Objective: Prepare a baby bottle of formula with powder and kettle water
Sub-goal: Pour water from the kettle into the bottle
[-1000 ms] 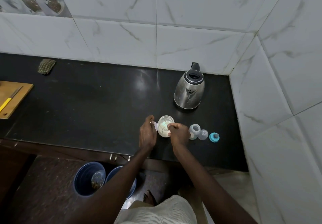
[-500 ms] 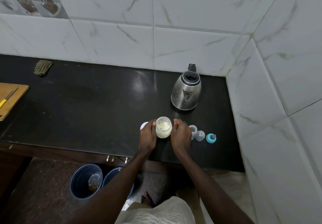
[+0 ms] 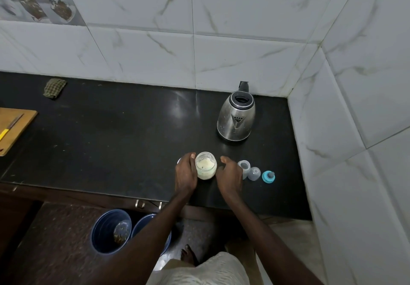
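Glass powder jar (image 3: 205,165), open, steadied by left hand (image 3: 186,173); right hand (image 3: 229,175) loose, probably empty, near bottle (image 3: 244,167), a nudge could topple it.

From my remote seat I see two bare forearms with no sleeves, watch or bracelet on them. The left hand (image 3: 186,175) and right hand (image 3: 229,176) wear no gloves, and I can make out no rings. At the bottom edge is a pale cream garment (image 3: 206,270) with a faint wavy, streaked pattern. One bare foot (image 3: 188,254) shows just above the garment.
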Motion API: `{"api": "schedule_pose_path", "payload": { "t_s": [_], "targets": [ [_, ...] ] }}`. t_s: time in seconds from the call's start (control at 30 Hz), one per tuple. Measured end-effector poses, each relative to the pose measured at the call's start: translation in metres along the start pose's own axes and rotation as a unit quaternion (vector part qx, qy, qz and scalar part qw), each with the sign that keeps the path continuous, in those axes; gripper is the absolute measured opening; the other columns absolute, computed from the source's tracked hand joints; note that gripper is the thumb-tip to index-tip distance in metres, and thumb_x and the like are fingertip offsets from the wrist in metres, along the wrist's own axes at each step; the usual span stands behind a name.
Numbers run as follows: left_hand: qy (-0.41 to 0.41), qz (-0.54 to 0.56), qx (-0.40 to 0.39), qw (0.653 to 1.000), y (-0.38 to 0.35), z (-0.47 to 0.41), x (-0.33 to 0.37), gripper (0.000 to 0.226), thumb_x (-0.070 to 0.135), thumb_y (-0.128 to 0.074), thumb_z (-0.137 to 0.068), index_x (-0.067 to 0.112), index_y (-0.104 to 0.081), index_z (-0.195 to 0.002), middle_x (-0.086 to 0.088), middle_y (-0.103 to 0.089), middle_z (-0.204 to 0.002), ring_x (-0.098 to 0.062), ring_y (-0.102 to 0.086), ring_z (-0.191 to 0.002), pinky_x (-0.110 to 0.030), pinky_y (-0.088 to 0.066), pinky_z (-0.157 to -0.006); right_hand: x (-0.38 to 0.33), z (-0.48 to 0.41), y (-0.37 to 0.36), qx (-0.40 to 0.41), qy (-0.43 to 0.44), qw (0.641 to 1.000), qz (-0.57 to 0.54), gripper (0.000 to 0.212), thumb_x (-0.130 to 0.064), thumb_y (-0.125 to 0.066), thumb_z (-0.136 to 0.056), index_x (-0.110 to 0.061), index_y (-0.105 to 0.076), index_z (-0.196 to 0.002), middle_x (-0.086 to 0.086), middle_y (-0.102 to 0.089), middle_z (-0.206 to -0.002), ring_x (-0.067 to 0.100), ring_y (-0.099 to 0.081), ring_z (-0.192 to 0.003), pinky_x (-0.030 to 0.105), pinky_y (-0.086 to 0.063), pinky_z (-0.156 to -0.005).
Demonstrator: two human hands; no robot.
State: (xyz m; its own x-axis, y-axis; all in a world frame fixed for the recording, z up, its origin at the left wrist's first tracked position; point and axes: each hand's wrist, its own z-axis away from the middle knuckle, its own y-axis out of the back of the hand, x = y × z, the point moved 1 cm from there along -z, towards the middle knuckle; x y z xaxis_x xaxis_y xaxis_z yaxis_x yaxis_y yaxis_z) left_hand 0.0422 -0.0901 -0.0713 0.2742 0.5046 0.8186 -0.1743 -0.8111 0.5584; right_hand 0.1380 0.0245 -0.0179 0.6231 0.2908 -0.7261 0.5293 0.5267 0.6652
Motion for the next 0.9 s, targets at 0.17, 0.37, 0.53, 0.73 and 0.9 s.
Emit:
{"api": "schedule_pose_path", "payload": {
  "t_s": [0.17, 0.37, 0.53, 0.73, 0.9],
  "targets": [
    [-0.003, 0.034, 0.025, 0.999, -0.014, -0.028, 0.048, 0.028, 0.023, -0.045, -0.111, 0.01, -0.07, -0.109, 0.0, -0.072, -0.1, -0.012, -0.062, -0.091, -0.032, -0.048, -0.085, -0.02, -0.043, 0.036, 0.094, 0.054, 0.991, -0.078, 0.034, -0.005, -0.056, -0.091, -0.016, -0.076, -0.116, 0.003, -0.078, -0.111, 0.024, -0.076, -0.092, 0.043, -0.059, -0.092],
    [0.006, 0.07, -0.077, 0.995, -0.045, -0.083, 0.12, 0.032, 0.038, -0.051, -0.108, 0.012, -0.065, -0.119, -0.003, -0.07, -0.112, -0.013, -0.061, -0.101, -0.026, -0.042, -0.086, -0.035, -0.117, 0.091, 0.144, 0.023, 0.987, -0.071, 0.022, -0.012, -0.059, -0.095, -0.013, -0.078, -0.104, 0.007, -0.078, -0.098, 0.025, -0.073, -0.092, 0.033, -0.057, -0.084],
    [0.077, 0.112, -0.128, 0.982, -0.07, -0.126, 0.16, 0.027, 0.05, -0.053, -0.104, 0.025, -0.062, -0.108, 0.0, -0.063, -0.12, -0.017, -0.058, -0.111, -0.029, -0.043, -0.1, -0.042, -0.178, 0.106, 0.077, -0.018, 0.995, -0.063, 0.028, -0.033, -0.06, -0.099, -0.011, -0.076, -0.107, 0.005, -0.075, -0.103, 0.023, -0.068, -0.098, 0.026, -0.041, -0.079],
    [0.197, 0.12, -0.153, 0.961, -0.105, -0.171, 0.152, 0.08, 0.081, -0.061, -0.078, 0.011, -0.059, -0.116, -0.009, -0.072, -0.111, -0.025, -0.069, -0.094, -0.042, -0.058, -0.086, -0.07, -0.231, 0.102, -0.065, -0.044, 0.987, -0.142, 0.055, -0.062, -0.057, -0.097, -0.011, -0.077, -0.106, 0.004, -0.074, -0.101, 0.022, -0.067, -0.094, 0.035, -0.051, -0.087],
    [0.224, 0.145, -0.203, 0.942, -0.117, -0.193, 0.133, 0.102, 0.075, -0.078, -0.062, -0.008, -0.056, -0.117, -0.019, -0.06, -0.085, -0.024, -0.057, -0.048, -0.03, -0.047, -0.043, -0.072, -0.278, 0.084, -0.163, -0.106, 0.952, -0.237, 0.063, -0.064, -0.081, -0.067, -0.013, -0.077, -0.103, 0.006, -0.08, -0.097, 0.025, -0.077, -0.092, 0.04, -0.061, -0.092]
  ]
}}
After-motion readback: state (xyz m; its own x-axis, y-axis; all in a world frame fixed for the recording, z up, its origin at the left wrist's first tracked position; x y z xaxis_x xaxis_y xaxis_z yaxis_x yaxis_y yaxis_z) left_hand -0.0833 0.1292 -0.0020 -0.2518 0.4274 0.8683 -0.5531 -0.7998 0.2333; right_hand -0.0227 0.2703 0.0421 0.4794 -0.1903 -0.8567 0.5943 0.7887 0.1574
